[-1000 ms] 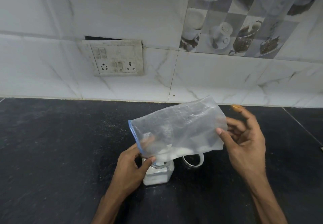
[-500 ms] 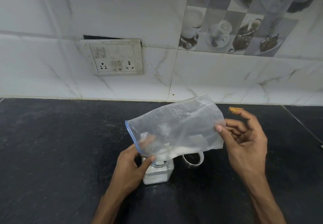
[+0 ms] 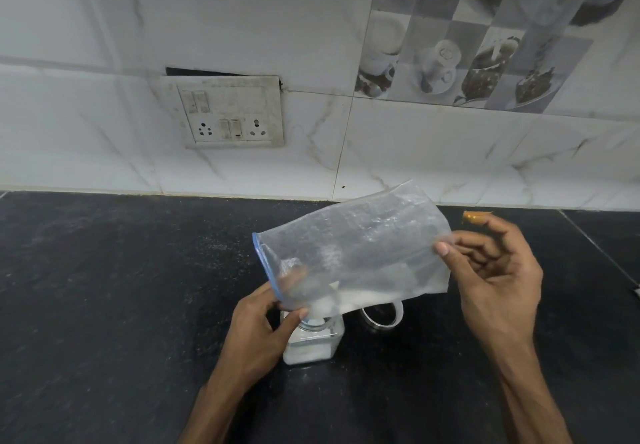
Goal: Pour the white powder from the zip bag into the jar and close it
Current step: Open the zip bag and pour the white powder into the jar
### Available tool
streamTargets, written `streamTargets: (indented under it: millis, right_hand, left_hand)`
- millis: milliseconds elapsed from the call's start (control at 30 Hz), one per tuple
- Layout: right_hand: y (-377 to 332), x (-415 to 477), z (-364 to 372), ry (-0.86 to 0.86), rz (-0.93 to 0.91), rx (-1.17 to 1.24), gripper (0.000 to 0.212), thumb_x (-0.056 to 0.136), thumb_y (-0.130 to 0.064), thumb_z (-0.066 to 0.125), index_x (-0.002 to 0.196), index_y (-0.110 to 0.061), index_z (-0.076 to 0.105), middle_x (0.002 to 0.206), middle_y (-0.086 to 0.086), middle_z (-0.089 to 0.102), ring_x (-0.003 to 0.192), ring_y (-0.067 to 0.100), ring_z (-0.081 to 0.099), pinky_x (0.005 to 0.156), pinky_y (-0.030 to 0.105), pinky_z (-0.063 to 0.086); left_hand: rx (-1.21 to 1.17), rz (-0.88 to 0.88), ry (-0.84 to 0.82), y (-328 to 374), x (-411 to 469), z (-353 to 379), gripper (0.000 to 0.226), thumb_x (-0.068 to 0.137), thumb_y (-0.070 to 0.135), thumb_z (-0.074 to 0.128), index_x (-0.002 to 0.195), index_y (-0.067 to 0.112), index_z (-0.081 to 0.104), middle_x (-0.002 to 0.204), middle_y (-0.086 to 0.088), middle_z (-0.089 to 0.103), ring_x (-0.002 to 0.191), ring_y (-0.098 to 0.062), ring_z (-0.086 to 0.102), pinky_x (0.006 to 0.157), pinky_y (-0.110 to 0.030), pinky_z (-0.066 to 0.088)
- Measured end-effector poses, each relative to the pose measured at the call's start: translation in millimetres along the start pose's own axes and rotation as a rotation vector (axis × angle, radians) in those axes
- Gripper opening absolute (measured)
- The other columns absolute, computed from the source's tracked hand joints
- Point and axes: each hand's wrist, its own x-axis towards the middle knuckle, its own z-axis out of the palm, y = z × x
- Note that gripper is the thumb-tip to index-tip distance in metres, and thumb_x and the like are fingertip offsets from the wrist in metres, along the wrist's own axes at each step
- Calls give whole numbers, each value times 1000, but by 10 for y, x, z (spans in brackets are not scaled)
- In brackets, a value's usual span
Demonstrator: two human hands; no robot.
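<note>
A dark, speckled stone countertop (image 3: pixel 104 287) runs up to a wall of white marble-look tiles (image 3: pixel 86 131). A grimy white switch and socket plate (image 3: pixel 227 112) is set in the wall, with a dark gap above it. To the upper right, decorative tiles (image 3: pixel 467 45) show cups and desserts.

Left hand (image 3: pixel 263 332): thumb and fingers pinched, forearm angled up from below.
Right hand (image 3: pixel 495 280): raised, fingertips pinched, remaining fingers curled.
</note>
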Motion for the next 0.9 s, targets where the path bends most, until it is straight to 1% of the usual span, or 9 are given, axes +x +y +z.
streamTargets:
  millis: [133,200,267,333,433,533,633,733,900]
  right_hand:
    - [2,-3,4,-41,-22,-31,40,77,4,75,110,-15,62,94,-6,75,85,7,72,81,15,55]
    - [20,-2,-1,-10,-27,-18,36,78,5,75,102,-19,63,92,-9,75,86,7,72,81,15,55]
    - [62,-15,-18,-13,-46,-48,29,81,8,72,91,-17,65,90,-13,74,86,4,71,80,15,54]
    - [107,-48,-42,-44,-83,-111,29,82,13,68,84,-17,70,91,-13,73,89,4,70,82,15,54]
    - [143,-73,-77,-49,-104,-128,32,83,11,68,93,-18,74,100,-15,74,97,8,70,89,19,54]
    - [175,-85,-66,-95,-120,-137,35,81,8,70,111,-11,71,113,-3,73,113,17,67,99,30,53]
    - [186,-107,-59,-98,-127,-120,44,80,12,70,117,-10,67,122,2,68,119,18,64,100,30,52]
    - [176,-119,-63,-89,-116,-111,44,79,14,70,116,-10,67,120,3,68,114,17,66,96,28,54]
    - [163,-106,-56,-32,-68,-53,41,79,8,71,112,-16,67,112,8,70,98,15,71,89,25,57]
  left_hand:
    - [-27,-5,-5,2,3,-2,54,80,11,79,115,48,61,118,35,63,109,7,62,90,-17,52]
    - [-29,5,-5,-17,0,6,52,81,10,79,119,41,62,122,36,61,110,9,61,88,-14,52]
    - [-46,-4,-10,-17,-4,7,51,81,9,78,122,34,64,125,34,60,112,8,60,89,-17,52]
    - [-40,12,-4,-2,-5,1,51,82,12,78,120,42,61,123,35,60,113,8,60,90,-15,51]
    - [-28,5,-7,9,-2,1,55,81,11,78,117,48,59,119,40,60,112,11,59,89,-9,48]
    - [-28,4,-2,7,2,4,57,80,8,78,118,45,59,120,42,58,111,12,59,88,-9,48]
    - [-15,14,0,-5,-2,9,56,80,10,79,118,46,58,118,43,58,110,13,59,88,-9,48]
    - [-31,1,5,-12,0,3,52,80,18,78,114,53,60,118,35,63,109,6,62,90,-19,53]
    - [-18,12,2,13,-1,3,55,80,8,79,117,45,60,116,42,60,105,10,62,86,-12,51]
